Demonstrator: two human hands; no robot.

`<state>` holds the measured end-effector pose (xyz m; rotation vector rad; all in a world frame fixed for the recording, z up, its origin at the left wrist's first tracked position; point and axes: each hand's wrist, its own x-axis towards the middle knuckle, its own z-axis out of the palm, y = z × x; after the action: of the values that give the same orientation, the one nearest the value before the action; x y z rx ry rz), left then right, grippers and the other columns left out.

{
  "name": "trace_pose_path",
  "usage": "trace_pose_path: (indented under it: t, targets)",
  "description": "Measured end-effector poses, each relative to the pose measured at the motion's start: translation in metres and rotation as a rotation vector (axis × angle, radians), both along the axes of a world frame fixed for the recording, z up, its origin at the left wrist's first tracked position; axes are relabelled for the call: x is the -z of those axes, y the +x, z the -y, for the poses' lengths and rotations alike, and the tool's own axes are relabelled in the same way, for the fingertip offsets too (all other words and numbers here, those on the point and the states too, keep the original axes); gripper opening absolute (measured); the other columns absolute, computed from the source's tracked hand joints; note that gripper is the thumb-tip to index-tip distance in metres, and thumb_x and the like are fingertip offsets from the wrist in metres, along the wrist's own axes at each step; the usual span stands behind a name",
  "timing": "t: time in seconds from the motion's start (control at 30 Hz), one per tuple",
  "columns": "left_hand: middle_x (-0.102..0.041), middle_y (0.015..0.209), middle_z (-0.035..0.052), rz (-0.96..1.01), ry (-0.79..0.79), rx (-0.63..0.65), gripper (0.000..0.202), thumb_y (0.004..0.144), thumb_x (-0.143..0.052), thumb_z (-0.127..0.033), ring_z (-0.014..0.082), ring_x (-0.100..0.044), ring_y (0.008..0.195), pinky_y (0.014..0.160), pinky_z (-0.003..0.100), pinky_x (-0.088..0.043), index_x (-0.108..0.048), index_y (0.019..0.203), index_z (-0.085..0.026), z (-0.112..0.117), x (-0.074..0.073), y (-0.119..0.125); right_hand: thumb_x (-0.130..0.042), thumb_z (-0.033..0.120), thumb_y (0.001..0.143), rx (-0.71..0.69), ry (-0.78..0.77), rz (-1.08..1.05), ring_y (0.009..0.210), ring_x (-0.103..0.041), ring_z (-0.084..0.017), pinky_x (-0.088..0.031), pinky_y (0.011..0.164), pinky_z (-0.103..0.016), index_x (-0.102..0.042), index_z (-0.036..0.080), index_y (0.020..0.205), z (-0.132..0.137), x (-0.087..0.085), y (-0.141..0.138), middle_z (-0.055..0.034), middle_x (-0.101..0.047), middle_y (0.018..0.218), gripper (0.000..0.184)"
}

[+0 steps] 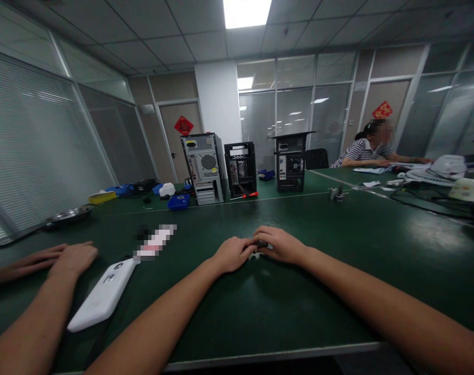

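At the middle of the green table [229, 317], my left hand [233, 254] and my right hand [279, 244] meet over a small part with a dark body [262, 243] and a pale, shiny lower edge. Both hands are closed, with fingertips pinching this part low over the tabletop. Fingers cover most of it, so its exact kind cannot be made out. Farther back to the right, a pair of small metal parts [336, 194] stands on the table, apart from my hands.
Another person's hands [73, 259] rest at the left beside a white power bank [104, 294]. Computer cases [203, 169] stand at the back, with a red screwdriver [249, 195] and a blue bin [178, 202] nearby. A person [368, 151] sits far right near cables and papers.
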<state>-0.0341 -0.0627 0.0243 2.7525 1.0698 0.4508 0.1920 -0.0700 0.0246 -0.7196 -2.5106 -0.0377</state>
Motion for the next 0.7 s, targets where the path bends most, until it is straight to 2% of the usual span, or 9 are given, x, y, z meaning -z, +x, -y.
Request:
trace_pose_path:
  t: [0.17, 0.27, 0.43, 0.6, 0.7]
  targets:
    - [-0.073, 0.087, 0.0037, -0.008, 0.008, -0.031, 0.041, 0.105, -0.035, -0.043, 0.0187, -0.065, 0.075, 0.066, 0.026, -0.039, -0.069, 0.096, -0.021, 0.0, 0.0, 0.001, -0.063, 0.019, 0.09, 0.02, -0.002, 0.02, 0.102, -0.061, -0.021, -0.049, 0.09, -0.035, -0.058, 0.021, 0.117, -0.001, 0.0, -0.001, -0.0084, -0.062, 0.111, 0.028]
    - [-0.071, 0.082, 0.004, -0.005, 0.017, -0.044, 0.045, 0.105, -0.033, -0.045, 0.0177, -0.062, 0.071, 0.064, 0.026, -0.037, -0.067, 0.088, -0.02, 0.0, 0.0, 0.003, -0.057, 0.012, 0.09, 0.058, 0.028, 0.032, 0.105, -0.059, -0.022, -0.049, 0.092, -0.039, -0.054, 0.02, 0.121, -0.006, 0.004, 0.002, -0.0107, -0.059, 0.116, 0.032]
    - [-0.07, 0.083, 0.0049, 0.005, 0.029, -0.074, 0.04, 0.104, -0.035, -0.043, 0.0186, -0.063, 0.075, 0.068, 0.026, -0.039, -0.067, 0.093, -0.02, 0.002, -0.001, 0.003, -0.047, 0.002, 0.086, 0.085, 0.009, -0.106, 0.113, -0.054, -0.023, -0.047, 0.098, -0.041, -0.045, 0.017, 0.128, -0.004, 0.003, 0.003, -0.0137, -0.053, 0.122, 0.045]
    - [-0.071, 0.087, 0.0048, 0.019, 0.029, -0.039, 0.036, 0.104, -0.035, -0.039, 0.0187, -0.065, 0.075, 0.068, 0.026, -0.041, -0.066, 0.099, -0.021, 0.004, -0.002, 0.002, -0.054, 0.013, 0.088, 0.091, 0.024, 0.005, 0.098, -0.056, -0.023, -0.046, 0.089, -0.041, -0.049, 0.017, 0.121, 0.01, -0.009, -0.007, -0.0106, -0.057, 0.11, 0.034]
    - [-0.072, 0.087, 0.0054, -0.003, 0.052, -0.034, 0.036, 0.104, -0.036, -0.038, 0.0198, -0.066, 0.076, 0.07, 0.027, -0.042, -0.066, 0.097, -0.02, 0.002, 0.001, 0.001, -0.058, 0.021, 0.09, 0.092, 0.048, 0.087, 0.097, -0.057, -0.023, -0.045, 0.085, -0.038, -0.053, 0.018, 0.115, 0.013, -0.008, -0.013, -0.0094, -0.06, 0.107, 0.025]
